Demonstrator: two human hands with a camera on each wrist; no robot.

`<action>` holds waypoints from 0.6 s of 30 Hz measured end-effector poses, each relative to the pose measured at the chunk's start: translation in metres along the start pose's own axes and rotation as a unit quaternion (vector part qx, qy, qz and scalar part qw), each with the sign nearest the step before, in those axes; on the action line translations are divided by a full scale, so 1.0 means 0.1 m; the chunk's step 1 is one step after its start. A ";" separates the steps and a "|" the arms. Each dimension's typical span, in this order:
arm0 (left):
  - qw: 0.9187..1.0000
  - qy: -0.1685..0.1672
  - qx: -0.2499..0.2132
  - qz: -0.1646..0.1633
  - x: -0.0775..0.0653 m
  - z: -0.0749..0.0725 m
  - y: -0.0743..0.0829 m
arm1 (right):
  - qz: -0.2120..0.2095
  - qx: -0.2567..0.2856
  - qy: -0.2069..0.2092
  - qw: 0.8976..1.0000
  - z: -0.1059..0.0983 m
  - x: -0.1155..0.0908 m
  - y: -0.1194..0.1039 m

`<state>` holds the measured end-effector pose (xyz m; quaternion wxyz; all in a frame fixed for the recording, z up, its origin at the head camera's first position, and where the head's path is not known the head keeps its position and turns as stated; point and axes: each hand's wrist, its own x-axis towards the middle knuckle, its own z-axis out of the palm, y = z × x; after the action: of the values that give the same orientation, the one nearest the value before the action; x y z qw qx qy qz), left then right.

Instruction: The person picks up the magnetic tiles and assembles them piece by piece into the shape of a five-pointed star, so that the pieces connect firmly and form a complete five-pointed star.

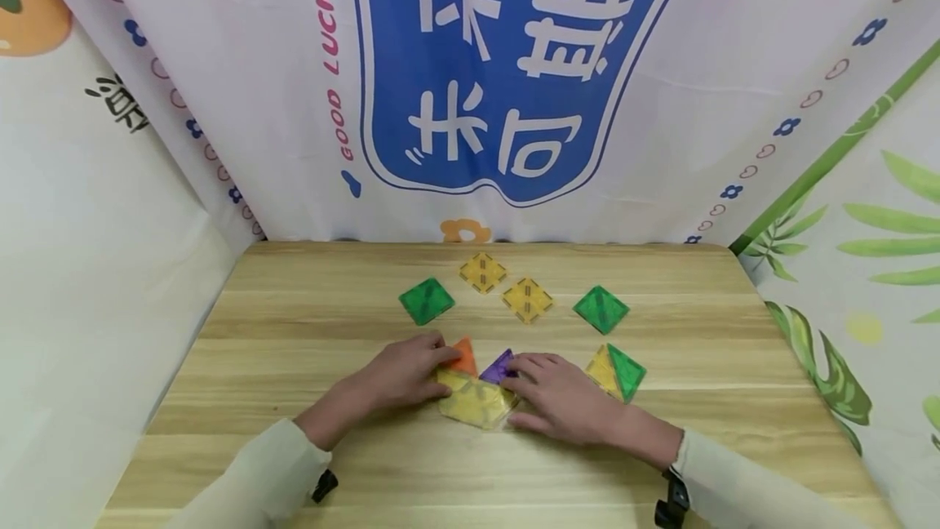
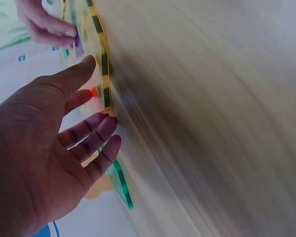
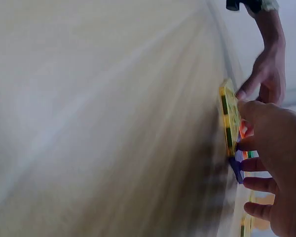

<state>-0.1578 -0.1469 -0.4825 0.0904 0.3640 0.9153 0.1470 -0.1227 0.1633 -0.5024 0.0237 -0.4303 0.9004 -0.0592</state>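
Observation:
A pale yellow many-sided magnetic tile (image 1: 476, 403) lies between the two hands, with an orange triangular tile (image 1: 464, 359) and a purple triangular tile (image 1: 498, 367) along its far edge. The left hand (image 1: 407, 370) holds the yellow tile's left end between thumb and fingers, its index finger reaching the orange triangle. At the other end, the right hand (image 1: 561, 398) grips the yellow tile, fingertips over the purple triangle. In the left wrist view, the yellow tile's edge (image 2: 105, 64) shows dark strips above a shadow on the wood.
Beyond the hands lie green diamond tiles (image 1: 427, 300) (image 1: 601, 309) and yellow diamond tiles (image 1: 482, 272) (image 1: 528, 300). A yellow triangle (image 1: 604, 370) joined to a green triangle (image 1: 627, 371) lies right of the right hand. Printed cloth (image 1: 294, 194) surrounds the wooden table (image 1: 294, 308).

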 end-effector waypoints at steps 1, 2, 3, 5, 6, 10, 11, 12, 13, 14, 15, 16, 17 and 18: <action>1.000 0.002 0.003 -0.003 0.03 0.01 0.02 | 0.009 0.003 0.005 1.000 0.00 -0.01 0.04; 1.000 0.004 0.003 -0.006 0.06 0.02 0.03 | 0.016 0.006 0.011 1.000 0.00 -0.01 0.07; 1.000 0.007 0.005 -0.008 0.09 0.04 0.05 | 0.020 0.007 0.018 1.000 0.01 -0.01 0.10; 1.000 0.015 0.008 -0.015 0.13 0.06 0.07 | 0.028 0.009 0.030 0.999 0.01 -0.01 0.15; 1.000 0.019 0.010 -0.018 0.15 0.08 0.08 | 0.031 0.009 0.035 0.999 0.02 -0.01 0.16; 0.999 0.029 0.016 -0.026 0.20 0.11 0.09 | 0.046 0.025 0.037 0.998 0.02 -0.01 0.20; 0.999 0.031 0.014 -0.029 0.20 0.11 0.09 | 0.051 0.034 0.039 0.997 0.02 -0.01 0.20; 0.999 0.031 0.009 -0.034 0.20 0.11 0.10 | 0.057 0.045 0.042 0.996 0.02 -0.01 0.20; 0.999 0.032 0.003 -0.038 0.20 0.10 0.10 | 0.067 0.058 0.046 0.995 0.02 -0.01 0.20; 0.999 0.032 -0.004 -0.043 0.20 0.10 0.10 | 0.080 0.071 0.052 0.993 0.03 0.00 0.20; 0.998 0.034 -0.011 -0.046 0.19 0.09 0.09 | 0.093 0.085 0.062 0.990 0.03 0.00 0.20; 0.998 0.037 -0.016 -0.050 0.19 0.09 0.09 | 0.107 0.101 0.074 0.986 0.03 0.01 0.19; 0.998 0.040 -0.021 -0.054 0.18 0.09 0.09 | 0.121 0.113 0.087 0.982 0.04 0.02 0.18; 0.997 0.043 -0.021 -0.058 0.18 0.09 0.09 | 0.136 0.123 0.100 0.978 0.05 0.03 0.17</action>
<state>-0.1628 -0.1264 -0.4888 0.0671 0.3017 0.9346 0.1758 -0.1371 0.1713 -0.5090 -0.0061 -0.2891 0.9343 -0.2083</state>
